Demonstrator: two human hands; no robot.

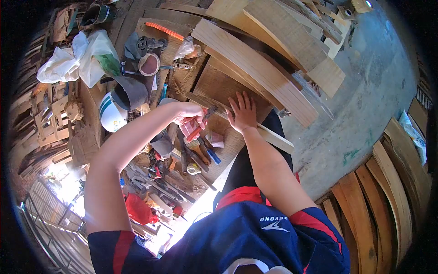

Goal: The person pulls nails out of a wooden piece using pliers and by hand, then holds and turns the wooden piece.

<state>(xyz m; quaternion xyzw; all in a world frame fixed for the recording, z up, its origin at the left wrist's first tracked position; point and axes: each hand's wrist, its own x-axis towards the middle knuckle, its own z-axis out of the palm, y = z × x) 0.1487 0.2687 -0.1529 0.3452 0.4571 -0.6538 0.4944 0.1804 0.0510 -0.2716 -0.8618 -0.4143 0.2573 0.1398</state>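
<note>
Red-handled pliers are in my left hand, whose fingers wrap round the handles. Their dark jaws are at a narrow wooden strip; whether they grip anything there is too small to tell. My right hand lies with fingers spread across the strip and the brown board under it. Just below the pliers are a small pinkish block, a brush, a blue-handled tool and a tape measure.
Long planks are stacked at the top. On the left stand a white and green helmet, plastic bags and a round container. More tools and a red cloth lie lower left; timber leans at the right.
</note>
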